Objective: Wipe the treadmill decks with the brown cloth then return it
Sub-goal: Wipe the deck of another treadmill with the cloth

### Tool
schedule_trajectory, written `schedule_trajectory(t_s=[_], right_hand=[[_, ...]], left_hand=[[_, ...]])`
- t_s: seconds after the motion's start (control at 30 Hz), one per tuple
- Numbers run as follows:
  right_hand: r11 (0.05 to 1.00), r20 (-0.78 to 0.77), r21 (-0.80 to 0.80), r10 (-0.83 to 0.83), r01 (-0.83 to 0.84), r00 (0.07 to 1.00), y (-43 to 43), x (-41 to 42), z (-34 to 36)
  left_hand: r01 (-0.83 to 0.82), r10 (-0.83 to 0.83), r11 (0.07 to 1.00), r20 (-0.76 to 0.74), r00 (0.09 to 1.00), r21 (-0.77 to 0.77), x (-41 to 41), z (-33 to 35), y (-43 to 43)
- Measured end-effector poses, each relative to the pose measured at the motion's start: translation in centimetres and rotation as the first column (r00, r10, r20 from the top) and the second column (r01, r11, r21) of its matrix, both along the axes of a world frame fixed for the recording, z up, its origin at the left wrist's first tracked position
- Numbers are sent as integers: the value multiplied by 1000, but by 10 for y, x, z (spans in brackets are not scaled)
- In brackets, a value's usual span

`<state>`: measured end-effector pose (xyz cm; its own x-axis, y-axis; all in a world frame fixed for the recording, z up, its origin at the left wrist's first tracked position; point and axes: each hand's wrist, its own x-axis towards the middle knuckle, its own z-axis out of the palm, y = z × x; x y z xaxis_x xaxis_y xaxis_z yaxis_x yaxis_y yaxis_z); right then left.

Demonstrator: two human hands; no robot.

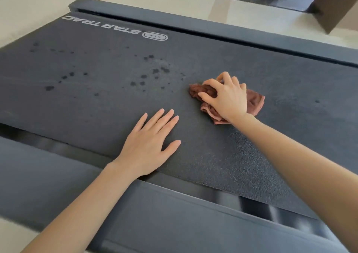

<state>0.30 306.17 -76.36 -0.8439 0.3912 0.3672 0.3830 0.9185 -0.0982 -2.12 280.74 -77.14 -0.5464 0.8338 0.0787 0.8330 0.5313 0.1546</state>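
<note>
The right hand (226,99) clutches the crumpled brown terry cloth (255,101) on the dark textured treadmill belt (96,107) — unwiped dark spots (155,71) lie at ten o'clock from it. The left hand (149,146) rests flat, fingers straight.

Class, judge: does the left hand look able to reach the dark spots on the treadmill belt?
Probably yes: the left hand lies flat on the belt, and only bare belt separates its fingers from the dark spots.

Belt (87,107) free leftward; left hand (149,146) flat on near edge.
</note>
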Motion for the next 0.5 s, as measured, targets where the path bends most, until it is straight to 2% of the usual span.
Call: schedule_trajectory(t_s=[0.1,0.3,0.43,0.5], right_hand=[[999,12,-40,-15,16,1000,-23,24,5],[984,55,-127,136,-128,989,-90,116,16],[985,61,-151,88,-78,994,-134,156,16],[983,112,-176,68,-47,991,-137,153,21]], left_hand=[[-28,28,1000,-4,1000,10,-6,1,-6],[23,-24,999,-8,1000,-23,-25,-5,-33],[13,-13,1000,0,1000,-18,-20,-4,-41],[-3,3,1000,15,1000,-15,-17,-2,-40]])
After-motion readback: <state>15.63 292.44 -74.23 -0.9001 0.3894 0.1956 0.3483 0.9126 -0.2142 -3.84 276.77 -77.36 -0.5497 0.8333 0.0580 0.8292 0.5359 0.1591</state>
